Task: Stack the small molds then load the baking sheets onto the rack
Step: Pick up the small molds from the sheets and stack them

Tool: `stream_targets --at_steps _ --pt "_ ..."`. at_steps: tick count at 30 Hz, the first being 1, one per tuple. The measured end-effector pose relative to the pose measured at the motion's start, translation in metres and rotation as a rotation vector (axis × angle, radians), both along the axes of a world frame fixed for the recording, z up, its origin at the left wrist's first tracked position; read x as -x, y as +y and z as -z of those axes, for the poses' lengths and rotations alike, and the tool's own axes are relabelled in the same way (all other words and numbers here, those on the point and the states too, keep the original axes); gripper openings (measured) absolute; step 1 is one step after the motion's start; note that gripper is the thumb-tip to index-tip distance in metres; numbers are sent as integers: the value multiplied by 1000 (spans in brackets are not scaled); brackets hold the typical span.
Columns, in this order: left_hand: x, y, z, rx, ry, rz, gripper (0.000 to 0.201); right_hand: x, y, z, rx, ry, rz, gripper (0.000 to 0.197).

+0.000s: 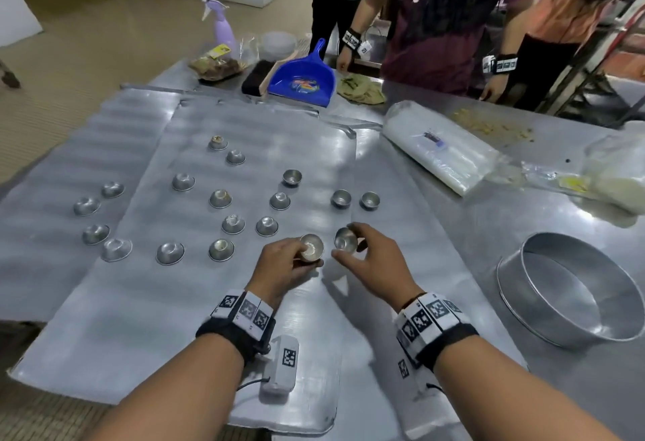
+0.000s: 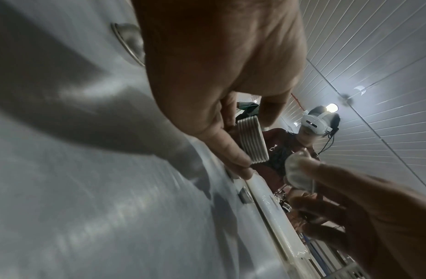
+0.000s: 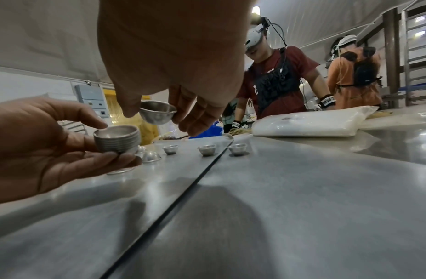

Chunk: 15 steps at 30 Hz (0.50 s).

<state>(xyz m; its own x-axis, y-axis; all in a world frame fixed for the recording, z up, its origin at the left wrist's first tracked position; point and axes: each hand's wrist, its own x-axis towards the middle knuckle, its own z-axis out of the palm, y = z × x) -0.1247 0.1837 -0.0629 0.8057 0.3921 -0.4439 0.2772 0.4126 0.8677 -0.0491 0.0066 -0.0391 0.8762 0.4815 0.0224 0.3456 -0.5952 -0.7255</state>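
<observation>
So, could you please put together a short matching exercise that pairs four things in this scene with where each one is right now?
Things:
1. stack of molds
2. single mold
3. blue dustpan
4. large round ring pan

Places:
A. at the table's far edge
B. pinched in the right hand
C. on the table, right of both hands
D. held in the left hand

Pairs: 1-D, 2-B, 3-A, 4-C
</observation>
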Motion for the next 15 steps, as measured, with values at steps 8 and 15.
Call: stream_targets --at_steps 8,15 --pt "-17 -46 -13 197 -58 -174 27 -27 -8 3 73 -26 -196 62" --pt "-26 -69 -12 146 -69 -219 23 -40 -22 9 63 -7 -260 71"
